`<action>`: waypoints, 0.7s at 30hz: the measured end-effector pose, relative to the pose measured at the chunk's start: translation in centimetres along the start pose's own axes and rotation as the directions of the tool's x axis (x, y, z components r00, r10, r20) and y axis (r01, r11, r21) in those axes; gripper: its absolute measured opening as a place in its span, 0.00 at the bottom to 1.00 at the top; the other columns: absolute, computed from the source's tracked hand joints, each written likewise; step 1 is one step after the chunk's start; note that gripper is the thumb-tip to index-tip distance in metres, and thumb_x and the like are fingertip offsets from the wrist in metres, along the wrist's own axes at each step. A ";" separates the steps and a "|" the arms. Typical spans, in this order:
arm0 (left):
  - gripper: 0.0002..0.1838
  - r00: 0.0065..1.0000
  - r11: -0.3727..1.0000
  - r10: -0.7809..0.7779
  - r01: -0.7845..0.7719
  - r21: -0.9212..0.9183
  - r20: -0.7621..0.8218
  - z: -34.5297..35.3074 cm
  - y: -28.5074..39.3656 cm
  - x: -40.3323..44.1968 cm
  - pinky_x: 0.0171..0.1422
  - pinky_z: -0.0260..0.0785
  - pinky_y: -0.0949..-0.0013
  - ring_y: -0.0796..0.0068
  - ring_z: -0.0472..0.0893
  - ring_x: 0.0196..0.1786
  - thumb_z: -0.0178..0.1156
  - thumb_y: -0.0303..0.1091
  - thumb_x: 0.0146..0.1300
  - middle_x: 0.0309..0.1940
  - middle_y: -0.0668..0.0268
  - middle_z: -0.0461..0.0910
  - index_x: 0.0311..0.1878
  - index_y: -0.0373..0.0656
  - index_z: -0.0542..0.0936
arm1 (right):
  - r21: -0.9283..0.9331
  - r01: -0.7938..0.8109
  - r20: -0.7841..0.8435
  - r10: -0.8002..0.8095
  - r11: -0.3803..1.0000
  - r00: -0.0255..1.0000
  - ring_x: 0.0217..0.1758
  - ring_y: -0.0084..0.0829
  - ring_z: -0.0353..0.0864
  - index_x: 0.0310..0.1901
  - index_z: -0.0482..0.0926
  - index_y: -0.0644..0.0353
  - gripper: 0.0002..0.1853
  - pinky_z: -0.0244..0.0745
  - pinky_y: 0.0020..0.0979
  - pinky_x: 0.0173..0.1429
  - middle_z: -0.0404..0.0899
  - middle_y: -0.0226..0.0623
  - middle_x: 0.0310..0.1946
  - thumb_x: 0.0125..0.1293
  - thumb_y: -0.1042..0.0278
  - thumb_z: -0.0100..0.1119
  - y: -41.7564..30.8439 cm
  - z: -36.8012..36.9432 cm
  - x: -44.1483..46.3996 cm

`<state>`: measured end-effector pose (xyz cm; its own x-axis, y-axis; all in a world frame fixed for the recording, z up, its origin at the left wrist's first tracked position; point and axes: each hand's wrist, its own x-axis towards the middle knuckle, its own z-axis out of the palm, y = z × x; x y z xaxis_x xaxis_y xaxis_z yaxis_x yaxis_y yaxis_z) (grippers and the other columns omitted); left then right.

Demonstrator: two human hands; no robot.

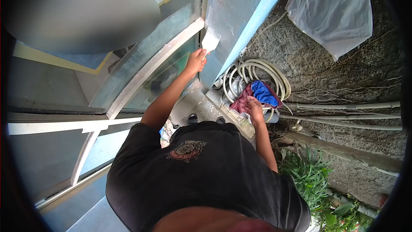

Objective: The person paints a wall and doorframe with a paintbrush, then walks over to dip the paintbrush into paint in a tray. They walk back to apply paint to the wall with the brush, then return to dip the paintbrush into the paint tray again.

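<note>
My left hand is closed round the handle of a white paintbrush. The bristles point up and lie against the blue-grey wall panel, where whitish paint shows along the left edge. At the right, my right hand is held low with its fingers curled, in front of a maroon and blue cloth. Whether its fingers grip the cloth or something small is not clear.
Coiled pale hose lies behind the cloth. A white plastic bag hangs at the upper right on the rough wall. Pipes run along it, above green plants. A framed glass door or window stands at the left.
</note>
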<state>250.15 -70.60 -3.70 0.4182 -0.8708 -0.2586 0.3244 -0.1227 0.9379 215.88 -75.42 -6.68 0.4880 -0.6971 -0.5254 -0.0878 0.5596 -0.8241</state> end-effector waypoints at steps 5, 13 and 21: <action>0.14 0.927 0.926 -0.374 0.376 0.047 -0.030 -1.8 -8.1 -0.5 0.18 0.48 0.78 0.86 0.57 0.15 0.48 0.44 0.74 0.19 0.75 0.63 0.48 0.44 0.74 | 0.009 -0.009 -0.052 0.010 1.000 0.999 0.41 0.28 0.81 0.51 0.75 0.59 0.13 0.78 0.32 0.44 0.81 0.36 0.39 0.73 0.60 0.52 1.3 1.8 -1.0; 0.06 0.962 0.994 -0.095 0.103 -0.021 0.256 0.0 12.6 -2.4 0.19 0.49 0.79 0.88 0.58 0.18 0.50 0.33 0.71 0.22 0.75 0.64 0.46 0.43 0.70 | 0.052 -0.001 -0.027 0.002 0.999 1.000 0.42 0.30 0.82 0.51 0.75 0.59 0.14 0.79 0.31 0.43 0.80 0.37 0.40 0.72 0.59 0.53 3.9 5.2 -0.8; 0.13 0.928 0.959 0.274 -0.243 -0.148 0.254 0.4 19.6 -3.8 0.18 0.46 0.82 0.89 0.55 0.17 0.49 0.40 0.74 0.20 0.76 0.61 0.52 0.41 0.72 | 0.071 0.023 -0.018 -0.021 0.997 1.000 0.43 0.31 0.82 0.52 0.74 0.61 0.14 0.79 0.32 0.44 0.80 0.38 0.41 0.73 0.61 0.50 4.6 8.6 -2.1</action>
<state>254.61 -69.84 15.77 0.2618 -0.9621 0.0762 0.3345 0.1645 0.9279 221.91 -67.51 -7.52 0.4744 -0.7167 -0.5112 -0.0147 0.5742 -0.8186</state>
